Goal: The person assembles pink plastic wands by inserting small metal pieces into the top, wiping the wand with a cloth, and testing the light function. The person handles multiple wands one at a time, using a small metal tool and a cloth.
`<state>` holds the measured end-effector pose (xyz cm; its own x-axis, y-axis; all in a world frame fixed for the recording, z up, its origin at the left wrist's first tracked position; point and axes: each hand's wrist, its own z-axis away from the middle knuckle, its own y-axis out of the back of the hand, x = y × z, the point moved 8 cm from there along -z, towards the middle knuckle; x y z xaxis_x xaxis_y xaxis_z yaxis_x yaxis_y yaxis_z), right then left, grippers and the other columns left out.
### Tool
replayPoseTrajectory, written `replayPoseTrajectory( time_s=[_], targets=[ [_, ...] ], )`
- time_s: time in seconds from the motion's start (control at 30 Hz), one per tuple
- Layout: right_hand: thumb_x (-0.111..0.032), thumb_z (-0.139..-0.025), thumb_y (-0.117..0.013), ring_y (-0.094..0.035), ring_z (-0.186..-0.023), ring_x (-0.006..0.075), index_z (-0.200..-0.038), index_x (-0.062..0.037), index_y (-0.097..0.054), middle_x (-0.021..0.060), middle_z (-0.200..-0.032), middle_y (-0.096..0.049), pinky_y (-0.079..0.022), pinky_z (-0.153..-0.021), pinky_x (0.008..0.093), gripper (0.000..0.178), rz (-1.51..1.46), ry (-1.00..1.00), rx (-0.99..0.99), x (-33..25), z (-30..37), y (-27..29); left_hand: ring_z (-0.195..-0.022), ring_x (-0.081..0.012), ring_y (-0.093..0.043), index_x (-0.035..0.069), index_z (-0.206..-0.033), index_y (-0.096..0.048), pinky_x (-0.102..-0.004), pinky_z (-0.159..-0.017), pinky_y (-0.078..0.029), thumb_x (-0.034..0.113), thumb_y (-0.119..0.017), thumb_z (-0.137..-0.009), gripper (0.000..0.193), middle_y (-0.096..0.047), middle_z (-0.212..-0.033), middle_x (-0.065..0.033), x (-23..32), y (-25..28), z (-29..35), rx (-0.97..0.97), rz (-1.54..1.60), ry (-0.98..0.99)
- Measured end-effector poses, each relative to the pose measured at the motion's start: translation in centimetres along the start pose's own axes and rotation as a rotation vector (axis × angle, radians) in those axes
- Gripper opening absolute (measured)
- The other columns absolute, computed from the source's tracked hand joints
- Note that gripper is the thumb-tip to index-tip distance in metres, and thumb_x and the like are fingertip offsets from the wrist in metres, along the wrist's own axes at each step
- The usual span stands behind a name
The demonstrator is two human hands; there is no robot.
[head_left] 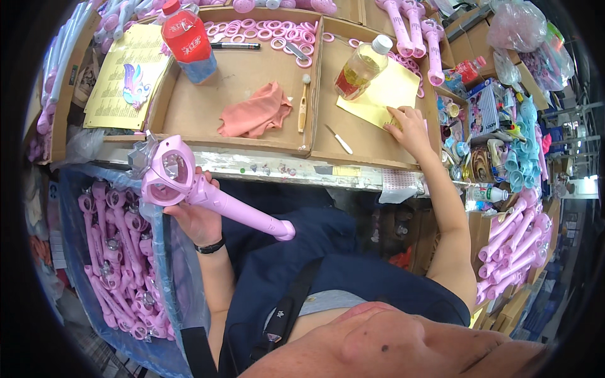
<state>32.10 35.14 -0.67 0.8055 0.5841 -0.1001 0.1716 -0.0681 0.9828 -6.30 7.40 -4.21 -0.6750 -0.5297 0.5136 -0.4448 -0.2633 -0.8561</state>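
My left hand (pixel 198 222) is closed round a pink toy wand (pixel 233 211), just below its head. The wand has an open ring-shaped head with a clear faceted piece at the tip, and its handle slants down to the right. In the right cardboard tray, my right hand (pixel 411 131) rests on the lower edge of a yellow paper sheet (pixel 372 112), fingers spread and touching it. A bottle with amber liquid (pixel 362 69) stands on that sheet. A small white-handled knife (pixel 340 140) lies near my right hand.
A blue-lined bin (pixel 165 252) at left holds many pink wands. The left tray holds pink rings (pixel 252 28), an orange cloth (pixel 258 112), a brush (pixel 304 107), a marker (pixel 236 46) and a red-labelled bottle (pixel 189 44). More wands (pixel 517 242) are stacked at right.
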Motion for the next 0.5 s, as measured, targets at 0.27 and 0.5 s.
replayPoseTrajectory(
  time_s=[0.27,0.5],
  targets=[
    [-0.025,-0.082,-0.064,-0.055,-0.096,0.0312,-0.119,-0.0058,-0.059,0.015,-0.111,-0.056,-0.045,-0.085,0.0373,0.042,-0.116,-0.043,-0.028,0.1,0.6,-1.1,-0.11,-0.0272,-0.048,0.002,-0.136,-0.033,-0.0409,-0.094,-0.041,0.058,-0.062,-0.077,0.086,-0.046,-0.125,-0.0145,0.1,-0.5,0.0,-0.029,-0.001,0.0],
    [-0.018,-0.084,-0.064,-0.055,-0.098,0.0314,-0.123,-0.001,-0.053,0.0191,-0.115,-0.051,-0.046,-0.086,0.0335,0.044,-0.392,-0.116,-0.124,1.7,1.0,-2.8,-0.111,-0.0273,-0.048,0.003,-0.136,-0.033,-0.0408,-0.094,-0.041,0.058,-0.062,-0.077,0.085,-0.046,-0.127,-0.0149,0.1,-0.2,0.1,-0.027,0.009,-0.002]
  ],
)
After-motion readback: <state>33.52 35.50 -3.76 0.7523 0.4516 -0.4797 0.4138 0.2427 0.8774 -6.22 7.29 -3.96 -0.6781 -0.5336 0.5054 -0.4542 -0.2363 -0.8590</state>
